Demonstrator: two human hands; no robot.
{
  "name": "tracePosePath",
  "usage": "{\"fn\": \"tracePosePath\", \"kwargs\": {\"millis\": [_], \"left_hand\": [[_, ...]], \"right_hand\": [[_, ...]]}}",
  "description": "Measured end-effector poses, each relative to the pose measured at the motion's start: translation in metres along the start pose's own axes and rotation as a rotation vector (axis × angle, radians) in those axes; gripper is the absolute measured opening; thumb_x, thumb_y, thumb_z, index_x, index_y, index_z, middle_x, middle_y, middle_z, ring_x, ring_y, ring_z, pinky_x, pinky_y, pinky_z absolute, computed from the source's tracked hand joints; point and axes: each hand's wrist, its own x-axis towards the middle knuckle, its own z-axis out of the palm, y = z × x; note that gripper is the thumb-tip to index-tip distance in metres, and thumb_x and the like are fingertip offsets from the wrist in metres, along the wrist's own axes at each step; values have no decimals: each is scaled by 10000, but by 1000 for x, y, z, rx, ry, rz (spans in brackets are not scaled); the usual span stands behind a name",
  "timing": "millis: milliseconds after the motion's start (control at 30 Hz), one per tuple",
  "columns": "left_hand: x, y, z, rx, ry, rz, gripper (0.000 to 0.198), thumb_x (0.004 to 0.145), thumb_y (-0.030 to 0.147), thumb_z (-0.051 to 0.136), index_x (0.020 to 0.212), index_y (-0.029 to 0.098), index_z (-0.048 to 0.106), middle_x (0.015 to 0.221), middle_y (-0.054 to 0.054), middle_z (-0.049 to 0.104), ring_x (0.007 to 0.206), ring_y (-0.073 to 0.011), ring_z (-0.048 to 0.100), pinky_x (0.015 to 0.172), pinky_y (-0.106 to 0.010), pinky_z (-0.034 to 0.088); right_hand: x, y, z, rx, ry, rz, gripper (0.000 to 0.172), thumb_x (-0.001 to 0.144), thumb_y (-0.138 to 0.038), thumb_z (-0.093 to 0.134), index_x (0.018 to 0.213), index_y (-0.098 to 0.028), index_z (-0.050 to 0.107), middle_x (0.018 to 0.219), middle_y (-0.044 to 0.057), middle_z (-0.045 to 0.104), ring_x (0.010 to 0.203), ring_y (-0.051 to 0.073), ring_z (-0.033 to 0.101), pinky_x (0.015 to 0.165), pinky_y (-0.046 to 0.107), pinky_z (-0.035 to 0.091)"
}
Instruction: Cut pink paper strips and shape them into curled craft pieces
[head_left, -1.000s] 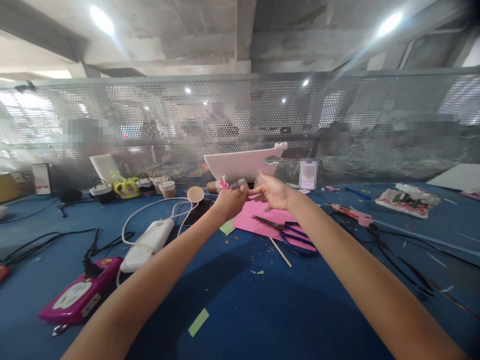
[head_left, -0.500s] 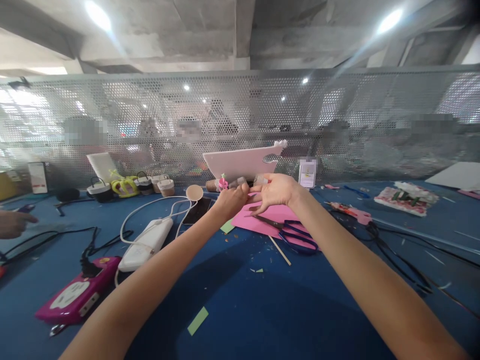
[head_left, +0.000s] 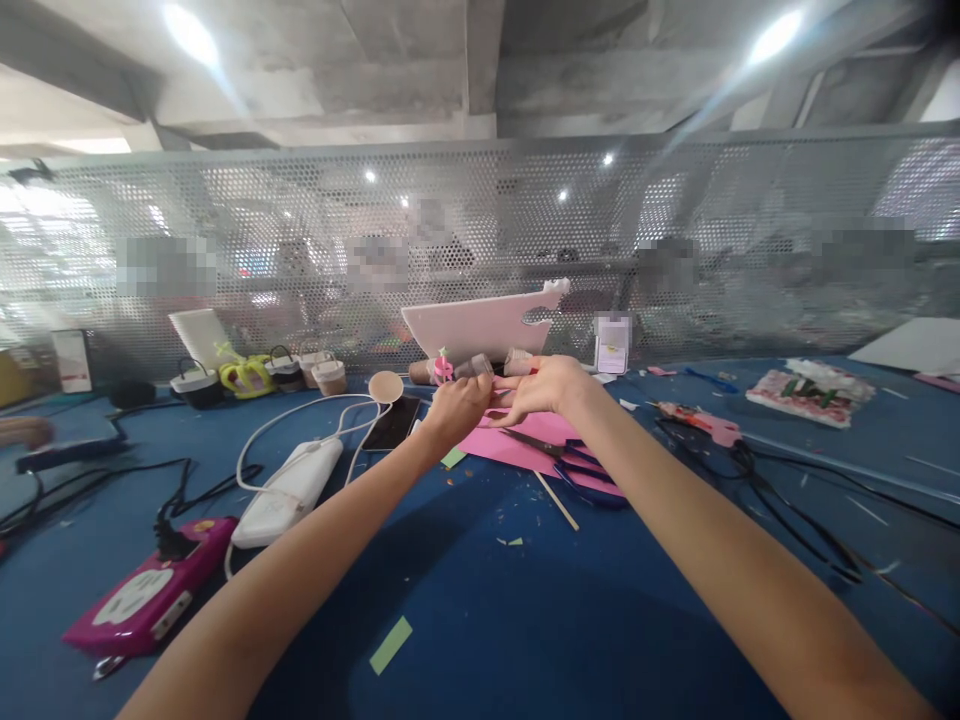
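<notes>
The left hand (head_left: pixel 461 408) is narrow, fingers curled inward; its grip is hidden, so I cannot tell what it holds. The right hand (head_left: pixel 547 385) is wide, fingers loosely extended and meeting the left at the tips. Sound practice, in my judgement: left steady, right fingertips light, both away from the blades. A pink sheet (head_left: pixel 487 441) lies on the blue table (head_left: pixel 465 590) just below the hands. Scissors (head_left: pixel 555 451) rest across it, points toward the hands; turning these aside would be prudent. Behind stand a small pink ornament (head_left: pixel 444 368) and a leaning pale board (head_left: pixel 480 328). Nearer the viewer lie a thin stick (head_left: pixel 556 500) and, farther off, a green strip (head_left: pixel 391 645).
</notes>
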Motion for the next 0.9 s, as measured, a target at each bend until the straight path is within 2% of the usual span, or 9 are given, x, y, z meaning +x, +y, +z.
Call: {"fn": "tracePosePath", "kwargs": {"millis": [100,167,233,367,500,667,767,900], "left_hand": [[0,2,-2,-8,-56,-2,266,947,223,344,1084,68,511,949,-202,672,911,-277,659,726,-327,469],[0,4,-3,-10,-91,6,270,942,217,354,1093,51,505,951,-214,671,914,-285,660,726,-330,470],[-1,4,-4,-12,-108,18,274,939,213,356,1095,43,503,946,-218,671,909,-293,662,725,-339,471],[-1,3,-3,-12,-100,30,271,935,207,357,1088,46,511,925,-206,675,886,-287,664,720,-341,469],[1,-5,-5,-4,-35,25,283,944,228,345,1089,69,530,892,-192,676,854,-280,664,701,-339,460],[5,-25,-19,-125,115,23,304,967,310,337,975,135,584,851,-130,676,796,-235,646,687,-314,433],[5,-32,-27,-211,170,5,291,954,369,386,937,172,599,794,-81,669,748,-201,632,666,-284,413],[5,-32,-26,-259,226,10,238,914,376,477,911,182,615,767,-59,657,720,-184,618,657,-272,406]], "right_hand": [[-8,0,9,185,112,63,564,895,-304,127,1011,-173,663,1107,186,646,1094,343,576,879,667,383],[-7,0,9,204,138,89,523,881,-300,163,979,-171,660,1104,184,648,1083,336,583,862,645,405],[-2,0,5,141,105,101,503,874,-289,172,926,-172,658,1094,181,650,1061,322,596,853,616,422],[8,0,-6,-88,-72,35,503,877,-264,162,904,-184,658,1074,163,654,1013,288,620,862,572,427],[2,-2,-8,-181,-145,-60,531,896,-308,139,1024,-180,638,1091,165,633,1034,292,600,877,589,400],[-15,-8,-4,-173,-277,-119,672,893,-543,116,1110,-138,606,1078,183,611,985,292,563,903,582,378],[-21,-10,-1,-159,-228,-139,803,841,-697,114,1066,-137,644,948,171,643,868,264,546,865,523,416],[-22,-10,2,-175,-117,-137,882,812,-760,67,1017,-163,682,857,159,659,784,248,527,776,461,443]]}}
